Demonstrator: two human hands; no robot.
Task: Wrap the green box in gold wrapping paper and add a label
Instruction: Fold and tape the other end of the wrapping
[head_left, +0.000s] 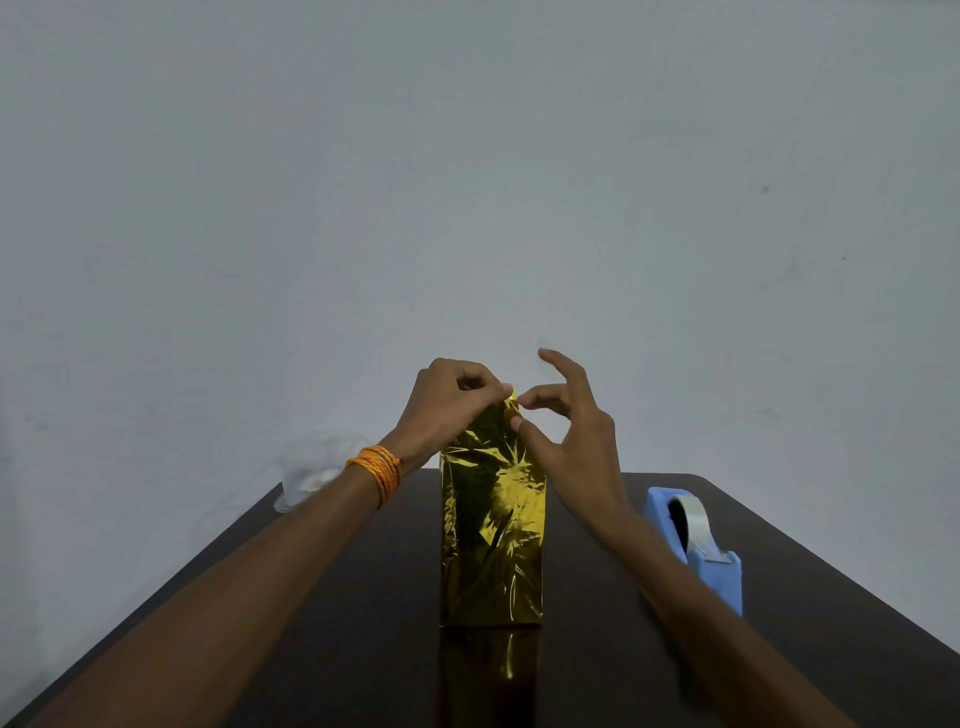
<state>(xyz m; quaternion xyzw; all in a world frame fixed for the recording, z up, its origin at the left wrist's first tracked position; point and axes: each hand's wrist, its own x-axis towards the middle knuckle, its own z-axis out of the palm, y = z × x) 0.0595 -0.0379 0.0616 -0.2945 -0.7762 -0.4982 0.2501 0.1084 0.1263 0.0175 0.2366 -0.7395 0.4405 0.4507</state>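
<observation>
Fingers (485, 385) of the left hand (449, 410) are pinching the gold wrapping paper (493, 519). The right hand (576, 447) is pinching too

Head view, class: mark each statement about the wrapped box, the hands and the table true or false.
1. The gold-wrapped box stands upright on the table. True.
2. The tape dispenser is red and sits left of the box. False: it is blue, to the right.
3. The left hand pinches the box's top fold. True.
4. A label is stuck on the near face. False: none shows.
5. The orange threads circle the right wrist. False: the left wrist.
</observation>
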